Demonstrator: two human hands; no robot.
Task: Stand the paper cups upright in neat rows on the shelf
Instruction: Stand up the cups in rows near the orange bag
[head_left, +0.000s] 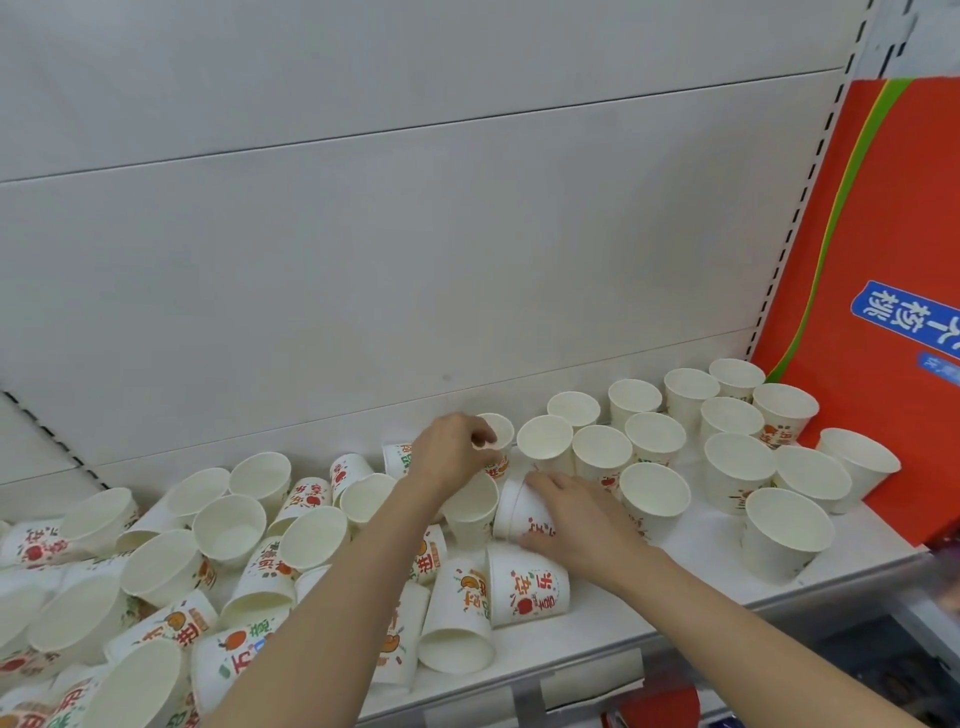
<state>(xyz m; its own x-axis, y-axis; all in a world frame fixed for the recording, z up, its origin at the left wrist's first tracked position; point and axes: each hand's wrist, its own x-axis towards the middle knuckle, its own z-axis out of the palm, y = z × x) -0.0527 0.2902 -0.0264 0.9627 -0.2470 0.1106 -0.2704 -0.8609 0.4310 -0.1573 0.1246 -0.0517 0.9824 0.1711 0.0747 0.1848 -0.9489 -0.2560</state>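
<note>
Several white paper cups with red and orange print stand upright in rows (654, 436) on the right half of the white shelf (691, 566). A jumbled pile of cups (223, 566) lies tipped over on the left half. My left hand (452, 452) pinches the rim of an upright cup (500, 435) near the back wall. My right hand (571, 514) grips a cup lying on its side (517, 512) just in front of that one. Another cup (527, 584) lies upside down below my right hand.
A large red carton with blue label (883, 291) leans against the shelf's right end. The grey back panel (415, 260) rises behind the cups. The shelf's front edge (571, 670) runs across the bottom, with a lower shelf showing at bottom right.
</note>
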